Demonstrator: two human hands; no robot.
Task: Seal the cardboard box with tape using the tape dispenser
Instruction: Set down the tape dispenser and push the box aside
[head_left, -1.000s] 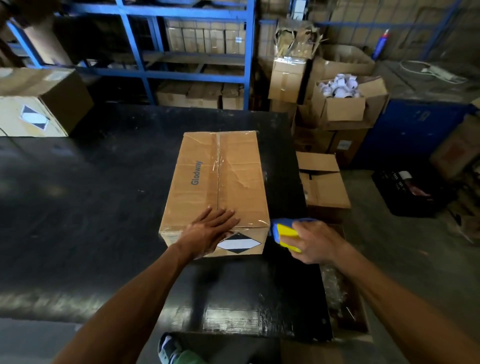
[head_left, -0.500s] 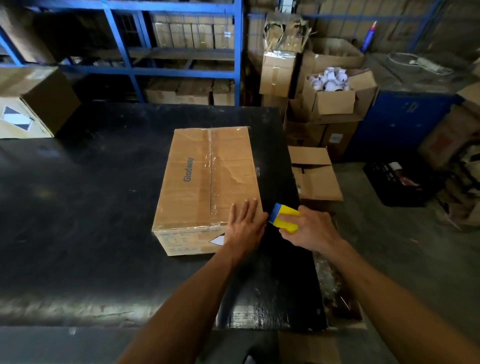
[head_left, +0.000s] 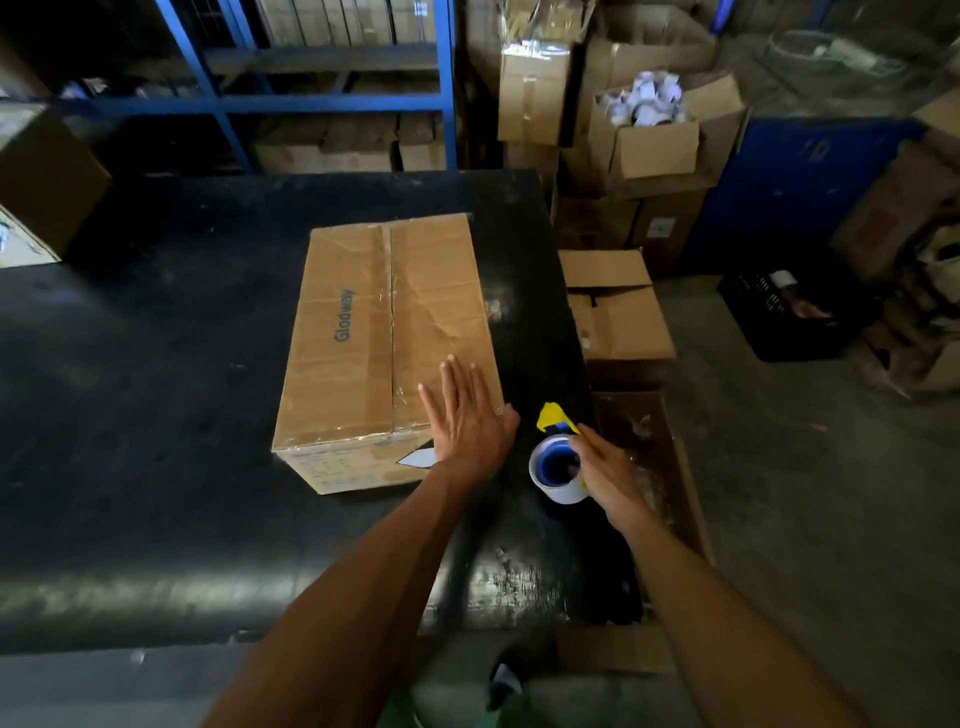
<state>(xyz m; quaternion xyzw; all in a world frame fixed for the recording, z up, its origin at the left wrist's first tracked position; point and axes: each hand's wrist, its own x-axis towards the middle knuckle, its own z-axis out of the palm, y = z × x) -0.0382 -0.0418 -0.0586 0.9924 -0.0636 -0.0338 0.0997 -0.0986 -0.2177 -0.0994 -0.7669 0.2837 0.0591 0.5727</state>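
Head view: the cardboard box (head_left: 387, 343) lies on the surface (head_left: 156, 389) with its long axis and taped seam running away, pressed by the spread left hand (head_left: 470, 421) at its near right corner, while the tape dispenser (head_left: 556, 457) is gripped just beside it by the right hand (head_left: 605, 475).

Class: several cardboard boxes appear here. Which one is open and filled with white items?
The open brown cardboard box at upper right, beyond the black table, heaped with white items; the others show none.
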